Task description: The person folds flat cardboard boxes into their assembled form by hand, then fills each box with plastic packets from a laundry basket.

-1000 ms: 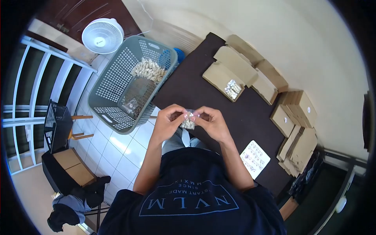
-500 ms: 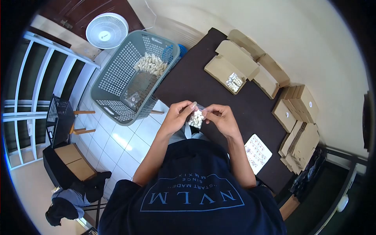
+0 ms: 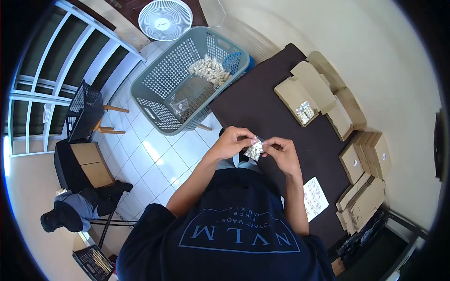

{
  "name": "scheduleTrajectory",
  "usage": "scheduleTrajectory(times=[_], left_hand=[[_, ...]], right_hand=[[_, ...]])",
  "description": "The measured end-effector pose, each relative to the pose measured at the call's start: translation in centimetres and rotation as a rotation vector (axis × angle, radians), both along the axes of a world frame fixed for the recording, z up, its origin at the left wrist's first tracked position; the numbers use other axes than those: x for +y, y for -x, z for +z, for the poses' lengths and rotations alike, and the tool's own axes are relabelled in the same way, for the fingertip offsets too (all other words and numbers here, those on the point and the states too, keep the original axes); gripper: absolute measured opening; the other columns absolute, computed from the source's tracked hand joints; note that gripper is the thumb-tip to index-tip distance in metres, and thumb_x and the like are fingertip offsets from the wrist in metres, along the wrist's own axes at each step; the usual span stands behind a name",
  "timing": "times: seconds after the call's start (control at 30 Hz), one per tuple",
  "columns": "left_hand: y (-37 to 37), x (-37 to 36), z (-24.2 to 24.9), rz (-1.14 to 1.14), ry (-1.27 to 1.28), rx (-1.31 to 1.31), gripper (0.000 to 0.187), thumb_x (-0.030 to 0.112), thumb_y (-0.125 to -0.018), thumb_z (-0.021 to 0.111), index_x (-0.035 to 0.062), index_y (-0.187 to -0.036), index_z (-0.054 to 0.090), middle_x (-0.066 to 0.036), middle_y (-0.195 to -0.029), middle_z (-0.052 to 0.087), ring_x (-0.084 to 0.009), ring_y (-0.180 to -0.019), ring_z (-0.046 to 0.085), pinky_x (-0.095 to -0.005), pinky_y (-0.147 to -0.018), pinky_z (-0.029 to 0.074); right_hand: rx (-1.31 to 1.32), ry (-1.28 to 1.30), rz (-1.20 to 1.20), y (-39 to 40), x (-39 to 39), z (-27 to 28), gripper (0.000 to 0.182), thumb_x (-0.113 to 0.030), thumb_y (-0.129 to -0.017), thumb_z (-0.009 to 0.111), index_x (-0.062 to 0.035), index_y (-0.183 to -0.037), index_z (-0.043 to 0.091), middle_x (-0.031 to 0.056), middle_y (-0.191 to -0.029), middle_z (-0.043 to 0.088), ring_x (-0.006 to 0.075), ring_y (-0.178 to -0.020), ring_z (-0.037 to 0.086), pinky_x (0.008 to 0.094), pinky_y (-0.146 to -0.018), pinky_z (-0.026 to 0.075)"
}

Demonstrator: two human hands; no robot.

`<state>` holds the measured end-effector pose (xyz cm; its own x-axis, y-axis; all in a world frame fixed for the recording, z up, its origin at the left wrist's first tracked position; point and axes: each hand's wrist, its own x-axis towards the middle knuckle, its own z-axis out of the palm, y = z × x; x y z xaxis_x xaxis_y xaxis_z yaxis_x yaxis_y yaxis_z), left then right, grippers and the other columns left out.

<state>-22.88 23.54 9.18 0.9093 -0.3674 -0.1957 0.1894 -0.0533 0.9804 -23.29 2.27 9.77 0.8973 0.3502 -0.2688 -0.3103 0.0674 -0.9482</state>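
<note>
A small clear bag of white pieces [image 3: 253, 151] hangs between my two hands, close to my body at the near edge of the dark table [image 3: 262, 98]. My left hand [image 3: 234, 142] pinches the bag's top edge with thumb and finger. On the other side, my right hand [image 3: 282, 154] has its fingertips closed on the same top edge. Across the table, an open cardboard box [image 3: 289, 97] holds similar filled bags [image 3: 305, 113].
A grey-green basket [image 3: 140, 86] with many filled bags [image 3: 209, 70] stands left of the table. A sticker sheet [image 3: 315, 198] lies right of my right hand. Closed boxes [image 3: 372, 152] and flat cardboard [image 3: 363, 206] are at the right. A white fan [image 3: 165, 21] stands behind the basket.
The view has shifted, so the basket and table sit further right in it. Both hands still hold the bag, with their fingertips now closer together at its top.
</note>
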Motion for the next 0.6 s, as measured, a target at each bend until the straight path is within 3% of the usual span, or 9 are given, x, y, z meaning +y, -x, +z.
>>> scheduleTrajectory(times=[0.13,0.2,0.27,0.33,0.6], left_hand=[[0.8,-0.2,-0.5,0.067,-0.062,0.012,0.011,0.004,-0.088,0.065,-0.0046,-0.094,0.069,-0.008,-0.085,0.068,-0.0111,-0.079,0.062,-0.0259,-0.072,0.05],[0.7,-0.2,0.1,0.022,-0.068,-0.033,0.01,0.004,-0.088,0.064,-0.0045,-0.092,0.068,-0.008,-0.084,0.066,-0.0108,-0.077,0.061,-0.0258,-0.07,0.049],[0.6,-0.4,0.5,-0.025,-0.07,-0.078,0.01,0.004,-0.089,0.062,-0.0044,-0.091,0.067,-0.007,-0.082,0.064,-0.0106,-0.074,0.06,-0.0257,-0.067,0.048],[0.5,-0.7,0.4,0.019,-0.101,-0.154,0.014,0.01,-0.093,0.06,-0.003,-0.088,0.064,-0.003,-0.079,0.057,-0.0082,-0.07,0.052,-0.0238,-0.063,0.039],[1.4,-1.1,-0.8,0.145,-0.041,-0.011,0.013,0.01,-0.093,0.06,-0.0009,-0.086,0.063,-0.002,-0.08,0.058,-0.0075,-0.075,0.052,-0.0247,-0.067,0.04]], right_hand=[[-0.023,0.116,0.039,-0.3,-0.3,0.3,0.007,-0.002,-0.083,0.067,0.0034,-0.086,0.069,0.0072,-0.076,0.068,0.0106,-0.067,0.062,0.0248,-0.061,0.05],[-0.155,0.269,0.152,-0.4,0.1,0.8,0.009,-0.006,-0.085,0.066,0.0022,-0.086,0.068,0.0082,-0.074,0.066,0.0111,-0.066,0.06,0.0265,-0.06,0.047],[-0.206,0.303,0.169,-0.5,0.6,1.1,0.013,-0.01,-0.086,0.064,0.0021,-0.083,0.063,0.0095,-0.071,0.062,0.0121,-0.064,0.058,0.0294,-0.058,0.045],[-0.214,0.233,0.131,-0.6,1.0,0.7,0.013,-0.01,-0.087,0.062,0.0022,-0.082,0.061,0.0101,-0.068,0.06,0.0122,-0.062,0.056,0.0303,-0.056,0.044],[-0.242,0.337,0.165,-0.1,0.8,1.8,0.025,-0.015,-0.092,0.061,0.0025,-0.074,0.057,0.0099,-0.057,0.053,0.0117,-0.052,0.049,0.0323,-0.048,0.037]])
